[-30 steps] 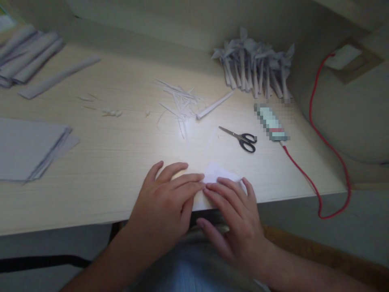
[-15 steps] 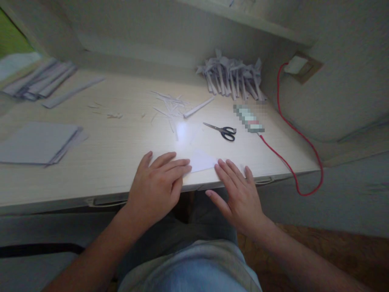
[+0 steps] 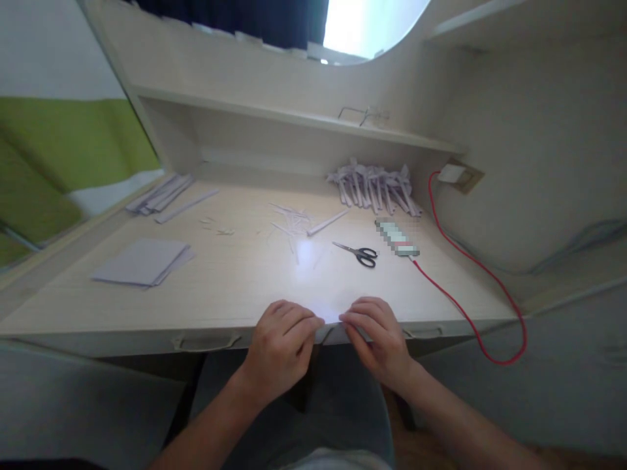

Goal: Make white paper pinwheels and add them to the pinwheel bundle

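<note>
Pale wood-grained surface (image 3: 235,294) is stretching back beneath a shelf (image 3: 274,121), glare showing near its middle. From where I am standing: left hand (image 3: 285,339) and right hand (image 3: 377,336) are facing each other across a short gap at the front edge. White paper (image 3: 332,314) is sitting in that gap, only a sliver showing, the rest seemingly hidden by the hands. Its visible length is running sideways, along the front edge, from one set of fingertips to the other; neither hand is lying clearly nearer. Fingers of both hands are pressing together, apparently pinching the paper from opposite ends; how firmly, I cannot tell. Scissors (image 3: 356,250) are lying beyond the right hand, well apart from it, blades pointing left. Paper strips (image 3: 294,222) are lying loose behind and left of them, a rolled tube (image 3: 327,223) slanting alongside. Farther back, pinwheel-topped paper rolls (image 3: 375,186) are clustering; a phone (image 3: 398,238), blurred out, is lying in front, red cable (image 3: 470,314) looping past the front edge. Off left, a paper stack (image 3: 140,261) is lying flat, rolled sheets (image 3: 161,194) behind it.
</note>
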Tool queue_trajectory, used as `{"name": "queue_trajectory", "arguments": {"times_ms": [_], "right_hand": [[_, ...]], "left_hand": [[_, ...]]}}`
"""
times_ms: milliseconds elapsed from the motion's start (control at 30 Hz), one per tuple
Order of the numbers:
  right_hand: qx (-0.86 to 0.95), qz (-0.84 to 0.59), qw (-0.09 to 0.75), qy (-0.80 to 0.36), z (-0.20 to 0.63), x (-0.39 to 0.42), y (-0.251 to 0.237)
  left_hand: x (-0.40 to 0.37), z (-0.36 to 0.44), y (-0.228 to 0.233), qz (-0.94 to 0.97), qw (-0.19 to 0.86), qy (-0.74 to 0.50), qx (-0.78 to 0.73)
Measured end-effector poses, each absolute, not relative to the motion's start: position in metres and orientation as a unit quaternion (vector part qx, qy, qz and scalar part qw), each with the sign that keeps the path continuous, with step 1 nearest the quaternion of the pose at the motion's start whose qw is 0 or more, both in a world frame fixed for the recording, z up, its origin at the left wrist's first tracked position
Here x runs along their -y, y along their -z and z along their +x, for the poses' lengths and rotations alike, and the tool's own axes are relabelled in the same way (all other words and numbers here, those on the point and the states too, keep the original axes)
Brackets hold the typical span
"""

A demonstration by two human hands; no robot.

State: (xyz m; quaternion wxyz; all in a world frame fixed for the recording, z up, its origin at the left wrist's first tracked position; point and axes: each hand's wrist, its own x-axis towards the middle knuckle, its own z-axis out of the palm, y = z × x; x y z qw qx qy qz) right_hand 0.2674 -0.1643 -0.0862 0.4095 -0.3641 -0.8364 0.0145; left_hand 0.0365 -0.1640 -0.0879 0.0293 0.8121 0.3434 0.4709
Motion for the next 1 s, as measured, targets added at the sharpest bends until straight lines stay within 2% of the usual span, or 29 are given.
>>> {"name": "queue_trajectory", "arguments": {"times_ms": [167, 233, 300, 367, 433, 467, 533, 733, 900, 1000], "right_hand": [[0.847, -0.304, 0.434, -0.048, 0.258, 0.129, 0.034], [0.844, -0.278, 0.459, -0.02, 0.252, 0.11, 0.018], [0.828, -0.265, 0.494, 0.028, 0.245, 0.09, 0.008], [0.805, -0.254, 0.529, 0.084, 0.239, 0.072, 0.004], [0.788, -0.255, 0.545, 0.131, 0.234, 0.054, 0.003], [0.783, -0.259, 0.546, 0.148, 0.232, 0.046, 0.004], [0.777, -0.266, 0.544, 0.171, 0.229, 0.033, 0.004], [0.776, -0.259, 0.543, 0.189, 0.231, 0.015, 0.003], [0.777, -0.271, 0.529, 0.21, 0.238, 0.014, 0.002], [0.783, -0.263, 0.523, 0.211, 0.243, 0.014, 0.004]], "left_hand": [[0.146, 0.018, 0.051, 0.784, 0.022, -0.527, -0.327], [0.131, 0.009, 0.037, 0.77, 0.007, -0.545, -0.332], [0.112, -0.003, 0.026, 0.705, 0.028, -0.581, -0.406], [0.089, -0.015, 0.014, 0.591, 0.156, -0.635, -0.473], [0.066, -0.026, 0.003, 0.495, 0.384, -0.637, -0.45], [0.055, -0.03, -0.002, 0.491, 0.506, -0.57, -0.423], [0.035, -0.033, -0.01, 0.534, 0.612, -0.443, -0.38], [-0.008, -0.022, -0.013, 0.593, 0.607, -0.4, -0.347], [-0.025, -0.016, -0.015, 0.645, 0.632, -0.315, -0.293], [-0.028, -0.015, -0.015, 0.672, 0.601, -0.325, -0.284]]}}
